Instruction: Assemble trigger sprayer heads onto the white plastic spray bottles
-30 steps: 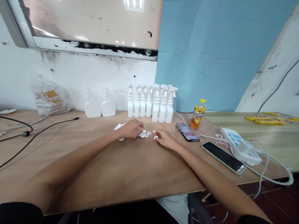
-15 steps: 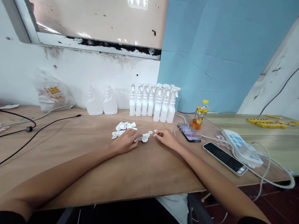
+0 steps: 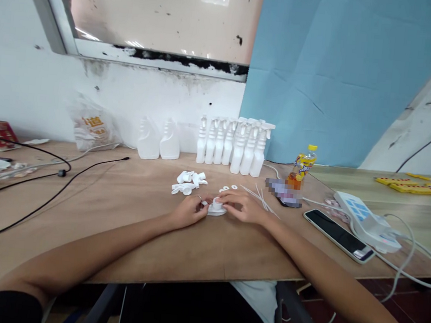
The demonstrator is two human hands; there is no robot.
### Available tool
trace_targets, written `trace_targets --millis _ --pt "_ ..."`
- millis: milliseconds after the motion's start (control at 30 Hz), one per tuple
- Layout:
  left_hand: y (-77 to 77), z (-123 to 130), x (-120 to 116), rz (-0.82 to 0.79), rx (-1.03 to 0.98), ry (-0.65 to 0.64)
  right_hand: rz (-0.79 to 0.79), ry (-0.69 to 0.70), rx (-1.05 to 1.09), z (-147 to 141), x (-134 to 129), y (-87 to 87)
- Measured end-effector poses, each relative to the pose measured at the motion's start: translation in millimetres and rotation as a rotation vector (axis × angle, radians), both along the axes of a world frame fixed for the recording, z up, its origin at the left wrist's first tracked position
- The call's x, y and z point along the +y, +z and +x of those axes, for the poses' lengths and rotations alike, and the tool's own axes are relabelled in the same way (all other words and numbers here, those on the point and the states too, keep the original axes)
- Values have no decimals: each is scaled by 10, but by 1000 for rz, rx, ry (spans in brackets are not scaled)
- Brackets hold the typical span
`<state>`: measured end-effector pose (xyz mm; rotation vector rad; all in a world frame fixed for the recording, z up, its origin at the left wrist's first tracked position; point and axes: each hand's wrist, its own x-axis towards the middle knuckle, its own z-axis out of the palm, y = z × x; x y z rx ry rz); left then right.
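Note:
My left hand [image 3: 189,212] is closed on a white spray trigger head [image 3: 216,212], which lies near the tabletop with its round collar facing up. Over that collar, the fingertips of my right hand [image 3: 246,208] are pinched on what looks like a small white ring washer [image 3: 217,200]; the fingers partly cover it. Just behind the hands lie a few loose washers [image 3: 234,187]. Several more trigger heads [image 3: 188,184] are piled beyond my left hand. Thin white dip tubes [image 3: 260,197] rest to the right, behind my right hand.
Several white spray bottles with trigger heads [image 3: 239,151] stand by the wall, with two headless bottles [image 3: 170,142] to their left. On the right are a drink bottle [image 3: 302,169], a blurred phone [image 3: 283,192], another phone [image 3: 339,235] and a power strip [image 3: 364,225]. Black cables [image 3: 60,188] cross the left.
My left hand has drawn a trigger head away from the pile. My right hand has moved from the washers to its collar. The view has turned slightly left.

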<state>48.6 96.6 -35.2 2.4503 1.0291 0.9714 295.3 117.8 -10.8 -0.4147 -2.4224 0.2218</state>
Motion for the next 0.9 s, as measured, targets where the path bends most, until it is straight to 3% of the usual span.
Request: trace_targets --millis 233,333,500,667,767,833,900 --pt "35 -27 -46 66 99 -36 -126 -132 -81 43 12 -25" --pt "72 -20 -62 107 174 -79 -163 -137 -101 1 10 -52" --pt "62 27 -13 39 124 -68 -253 -159 6 -69 14 -104" --pt "25 2 16 34 128 -91 -413 -131 33 -16 102 -32" --pt "11 -8 1 39 141 -42 -312 -360 79 182 286 46" --pt "-6 1 -4 21 142 12 -130 -599 -12 375 438 74" --pt "-25 14 3 2 128 43 -92 -773 -159 567 575 66"
